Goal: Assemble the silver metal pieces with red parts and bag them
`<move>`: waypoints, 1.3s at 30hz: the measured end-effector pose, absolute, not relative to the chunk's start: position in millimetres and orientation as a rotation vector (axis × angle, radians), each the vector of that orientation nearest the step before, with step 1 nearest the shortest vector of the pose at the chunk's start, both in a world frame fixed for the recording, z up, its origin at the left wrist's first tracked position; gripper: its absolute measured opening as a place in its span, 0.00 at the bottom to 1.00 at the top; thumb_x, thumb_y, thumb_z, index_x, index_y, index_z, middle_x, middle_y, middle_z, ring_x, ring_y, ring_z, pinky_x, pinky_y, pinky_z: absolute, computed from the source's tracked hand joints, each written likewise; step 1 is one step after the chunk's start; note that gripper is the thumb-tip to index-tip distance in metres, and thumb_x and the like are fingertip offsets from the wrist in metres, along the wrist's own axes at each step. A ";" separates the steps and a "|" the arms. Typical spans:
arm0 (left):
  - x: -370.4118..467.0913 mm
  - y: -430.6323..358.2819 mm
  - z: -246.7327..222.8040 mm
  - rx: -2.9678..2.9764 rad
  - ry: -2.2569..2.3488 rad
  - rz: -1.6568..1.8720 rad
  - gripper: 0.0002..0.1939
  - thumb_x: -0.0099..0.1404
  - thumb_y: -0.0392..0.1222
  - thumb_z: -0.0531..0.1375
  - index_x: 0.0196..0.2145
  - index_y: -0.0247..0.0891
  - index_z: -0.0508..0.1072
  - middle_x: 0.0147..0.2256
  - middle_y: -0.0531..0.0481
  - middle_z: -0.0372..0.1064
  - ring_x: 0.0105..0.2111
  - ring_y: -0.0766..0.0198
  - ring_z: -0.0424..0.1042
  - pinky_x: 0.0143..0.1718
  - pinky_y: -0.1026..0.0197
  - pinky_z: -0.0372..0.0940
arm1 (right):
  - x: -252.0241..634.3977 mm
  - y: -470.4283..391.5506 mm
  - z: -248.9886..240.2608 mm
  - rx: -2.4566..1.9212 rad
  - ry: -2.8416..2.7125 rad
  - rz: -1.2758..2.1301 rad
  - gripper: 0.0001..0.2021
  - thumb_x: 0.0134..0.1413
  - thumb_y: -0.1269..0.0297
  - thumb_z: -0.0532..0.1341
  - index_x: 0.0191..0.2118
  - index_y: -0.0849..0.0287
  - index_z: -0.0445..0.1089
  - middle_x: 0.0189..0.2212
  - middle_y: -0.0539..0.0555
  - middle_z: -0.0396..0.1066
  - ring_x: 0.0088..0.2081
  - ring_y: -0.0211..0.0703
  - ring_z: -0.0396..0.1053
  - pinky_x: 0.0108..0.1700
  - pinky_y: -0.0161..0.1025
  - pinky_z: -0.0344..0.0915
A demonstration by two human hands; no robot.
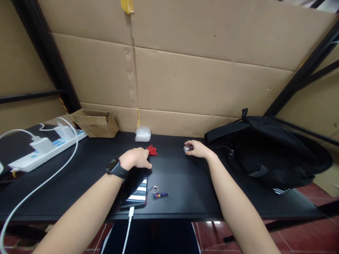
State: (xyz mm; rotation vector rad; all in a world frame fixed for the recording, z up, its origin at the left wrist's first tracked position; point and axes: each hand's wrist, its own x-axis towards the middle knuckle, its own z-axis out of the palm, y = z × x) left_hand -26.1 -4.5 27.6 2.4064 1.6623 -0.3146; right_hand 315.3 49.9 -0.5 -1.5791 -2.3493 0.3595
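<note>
My left hand, with a dark smartwatch on the wrist, is over the table just past the phone's top end. Its thumb stands apart, and the fingertips reach the edge of a small bundle of red cord; some fingers are hidden. My right hand has its fingers curled round a small, shiny, round metal object whose kind I cannot make out. A phone lies screen up, plugged into a white cable. Beside it lies a colourful key-ring charm with a metal ring.
A black backpack takes up the table's right side. On the left are a white power strip with chargers and a looping cable, and an open cardboard box. A clear plastic packet rests against the cardboard wall behind.
</note>
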 end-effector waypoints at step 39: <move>-38.7 -5.3 32.3 2.358 1.696 -0.202 0.30 0.58 0.69 0.57 0.42 0.39 0.76 0.45 0.38 0.75 0.40 0.46 0.76 0.38 0.54 0.67 | 319.4 57.1 -7.7 -1.586 -2.255 0.388 0.25 0.43 0.65 0.73 0.50 0.57 0.75 0.42 0.54 0.79 0.40 0.44 0.77 0.44 0.36 0.69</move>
